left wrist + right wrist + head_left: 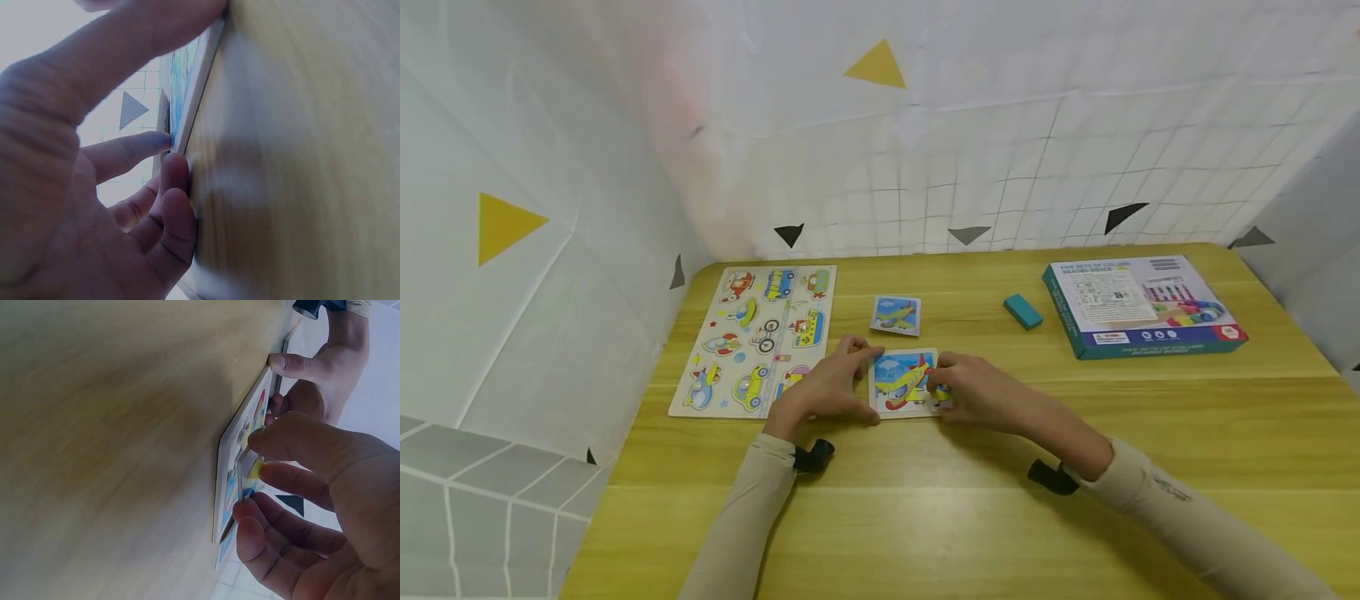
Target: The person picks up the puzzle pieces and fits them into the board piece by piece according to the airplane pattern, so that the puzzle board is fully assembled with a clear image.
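Observation:
A small jigsaw board (pixel 904 414) with a yellow airplane picture lies on the table. Along its left side is my left hand (pixel 827 385), holding the board between thumb and index finger near its two left corners; the other fingers curl loosely beside it in the left wrist view. My right hand (pixel 983 392) pinches a jigsaw piece (pixel 249 467) between thumb and fingertips, over the board's right part. The piece is tilted against the board, and its yellow and blue print shows. Fingers hide part of the board's right side.
Just behind the board lies a small airplane picture card (pixel 896 315). To the left is a larger wooden vehicle puzzle (pixel 758 288), partly under the left hand and forearm. A teal block (pixel 1022 312) and a flat toy box (pixel 1116 310) lie at the back right.

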`<state>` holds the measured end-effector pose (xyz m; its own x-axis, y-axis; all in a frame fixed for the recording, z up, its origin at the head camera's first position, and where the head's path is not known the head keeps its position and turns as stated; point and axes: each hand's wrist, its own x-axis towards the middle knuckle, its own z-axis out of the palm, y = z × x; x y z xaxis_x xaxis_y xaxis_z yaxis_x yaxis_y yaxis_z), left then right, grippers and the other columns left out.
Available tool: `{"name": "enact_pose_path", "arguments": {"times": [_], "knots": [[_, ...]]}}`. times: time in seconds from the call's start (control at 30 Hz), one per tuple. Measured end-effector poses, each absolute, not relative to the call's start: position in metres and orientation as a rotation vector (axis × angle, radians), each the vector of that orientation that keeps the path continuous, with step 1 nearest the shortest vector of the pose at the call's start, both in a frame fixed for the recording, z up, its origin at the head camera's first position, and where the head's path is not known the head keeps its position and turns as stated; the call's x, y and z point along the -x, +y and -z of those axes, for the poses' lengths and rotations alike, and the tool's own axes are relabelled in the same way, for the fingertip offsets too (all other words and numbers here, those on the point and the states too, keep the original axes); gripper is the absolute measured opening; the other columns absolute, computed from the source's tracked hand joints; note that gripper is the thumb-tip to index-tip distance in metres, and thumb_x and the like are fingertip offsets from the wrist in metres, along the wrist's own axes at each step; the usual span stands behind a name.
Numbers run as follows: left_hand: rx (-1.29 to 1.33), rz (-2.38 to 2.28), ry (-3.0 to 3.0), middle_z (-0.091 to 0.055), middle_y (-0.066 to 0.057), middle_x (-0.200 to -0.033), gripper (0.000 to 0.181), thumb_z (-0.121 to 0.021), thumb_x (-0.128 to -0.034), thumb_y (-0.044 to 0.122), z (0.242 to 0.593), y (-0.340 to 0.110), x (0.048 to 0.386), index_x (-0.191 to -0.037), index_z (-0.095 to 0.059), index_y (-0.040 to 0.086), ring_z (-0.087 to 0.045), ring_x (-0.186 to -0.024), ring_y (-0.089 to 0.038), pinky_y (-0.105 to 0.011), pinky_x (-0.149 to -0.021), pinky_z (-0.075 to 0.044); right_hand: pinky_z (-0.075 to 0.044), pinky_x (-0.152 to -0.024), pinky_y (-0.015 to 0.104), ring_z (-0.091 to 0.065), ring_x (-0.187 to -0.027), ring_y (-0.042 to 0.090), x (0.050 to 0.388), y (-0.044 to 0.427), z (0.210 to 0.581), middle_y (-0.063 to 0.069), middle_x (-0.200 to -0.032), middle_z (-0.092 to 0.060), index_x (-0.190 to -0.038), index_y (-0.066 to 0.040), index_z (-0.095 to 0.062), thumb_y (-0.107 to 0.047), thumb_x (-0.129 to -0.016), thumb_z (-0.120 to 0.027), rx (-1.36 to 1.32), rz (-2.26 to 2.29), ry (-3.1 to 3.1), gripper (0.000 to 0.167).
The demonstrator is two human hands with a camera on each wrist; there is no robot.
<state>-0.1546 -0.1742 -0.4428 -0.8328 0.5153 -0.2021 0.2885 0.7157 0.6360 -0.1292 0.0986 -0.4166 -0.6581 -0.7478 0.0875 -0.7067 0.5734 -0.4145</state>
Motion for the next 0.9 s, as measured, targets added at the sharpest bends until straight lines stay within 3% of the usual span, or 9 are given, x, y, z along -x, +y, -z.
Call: {"name": "enact_pose_path", "arguments": {"times": [0.9], "knots": [[-0.605,-0.879,2.544,-0.031,0.002,-0.138,0.104,-0.094,-0.0666,0.033,0.441,-0.174,0.154,-0.154,-0.040,0.021,-0.047,-0.105,-0.018,-0.033,-0.085,-0.044,-0.050,-0.077,0.033,-0.055,-0.082,0.013,0.137,0.080,0.419,0.004,-0.096,-0.062,-0.102,-0.006,-0.075,-0.018,-0.083,-0.083,1.172,0.520,2.678,0.023]]}}
